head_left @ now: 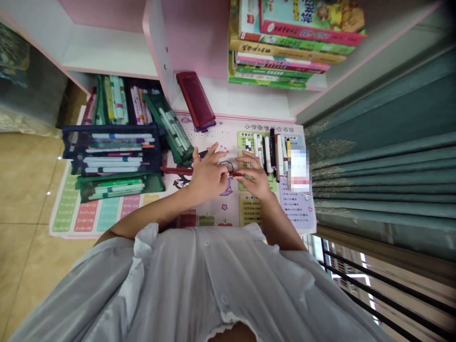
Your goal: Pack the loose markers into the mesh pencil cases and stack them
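Note:
Both my hands are over a printed pink educational mat spread on the floor. My left hand grips a slim dark red pen, whose long end sticks out to the left. My right hand pinches the pen's other end between its fingertips. Just beyond my right hand, several markers and pens lie side by side on the mat. To the left stand open fabric pencil cases packed with markers. A dark green open case lies close to my left fingers.
A closed red pencil case lies by a pink-and-white bookshelf holding a stack of books. A teal curtain hangs to the right, above dark railings. Beige floor tiles lie to the left.

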